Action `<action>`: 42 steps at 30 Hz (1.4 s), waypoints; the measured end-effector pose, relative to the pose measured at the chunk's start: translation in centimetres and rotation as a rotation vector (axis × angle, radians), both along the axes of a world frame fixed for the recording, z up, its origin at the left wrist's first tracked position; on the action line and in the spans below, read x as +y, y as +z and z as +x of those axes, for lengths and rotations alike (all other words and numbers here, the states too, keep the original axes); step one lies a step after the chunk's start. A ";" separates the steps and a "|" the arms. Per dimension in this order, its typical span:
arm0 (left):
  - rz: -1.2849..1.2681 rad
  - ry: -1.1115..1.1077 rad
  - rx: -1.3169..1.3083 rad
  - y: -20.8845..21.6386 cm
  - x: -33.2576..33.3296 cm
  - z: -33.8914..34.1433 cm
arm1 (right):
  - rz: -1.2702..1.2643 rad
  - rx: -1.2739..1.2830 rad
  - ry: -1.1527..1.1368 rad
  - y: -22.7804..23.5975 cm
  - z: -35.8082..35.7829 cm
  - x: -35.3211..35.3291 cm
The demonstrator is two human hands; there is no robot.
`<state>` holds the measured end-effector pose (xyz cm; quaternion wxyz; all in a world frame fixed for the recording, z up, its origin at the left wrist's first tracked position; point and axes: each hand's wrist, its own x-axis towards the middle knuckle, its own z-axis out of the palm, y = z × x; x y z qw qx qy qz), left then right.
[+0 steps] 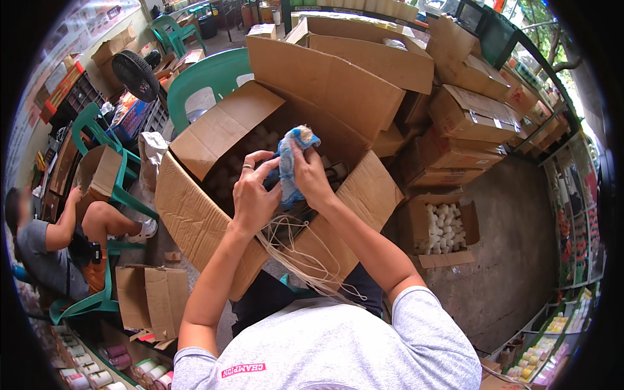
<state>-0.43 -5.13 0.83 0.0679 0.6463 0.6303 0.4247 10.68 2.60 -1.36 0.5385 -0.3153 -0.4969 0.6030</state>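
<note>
A crumpled blue and white cloth (pixel 290 177) is gripped in my right hand (pixel 311 174), above the open cardboard box (pixel 195 201) in front of me. My left hand (pixel 253 195), with a ring on one finger, is curled at the cloth's left edge. Something dark shows between its thumb and index finger, but I cannot make out what it is. Small white pieces (pixel 257 144) lie inside the box, partly in shadow. Loose pale string (pixel 296 250) trails over the box's near edge toward my lap.
At right, a smaller box (pixel 478 224) holds many white pieces. Stacked cartons (pixel 471 123) stand behind it. Green plastic chairs (pixel 208 78) and a black fan (pixel 134 75) are at left, where another person (pixel 52 244) sits. Shelves (pixel 552 325) line the right side.
</note>
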 end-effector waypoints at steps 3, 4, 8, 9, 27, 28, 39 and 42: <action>-0.025 -0.043 -0.229 0.5 0.0 0.4 | -0.159 0.060 0.251 0.2 1.7 1.1; 0.034 -0.068 -0.194 0.7 0.1 0.4 | -0.151 0.073 0.183 0.4 1.4 0.8; 0.067 -0.269 -0.443 0.4 0.6 0.4 | -0.141 0.129 0.201 0.5 1.8 0.1; 0.039 -0.255 -0.426 0.5 0.6 0.5 | -0.129 0.120 0.210 0.2 2.0 0.1; -0.030 -0.087 -0.140 1.1 0.2 1.6 | -0.152 0.054 0.082 0.2 1.5 0.2; -0.037 -0.094 -0.131 0.6 0.2 1.4 | -0.223 0.110 0.039 0.3 1.5 0.3; -0.006 -0.210 -0.536 -0.6 1.2 0.6 | 0.035 -0.176 0.078 -0.8 3.2 1.7; -0.147 -0.175 -1.079 -0.1 1.1 -0.5 | 0.218 -0.729 0.192 4.3 5.3 2.4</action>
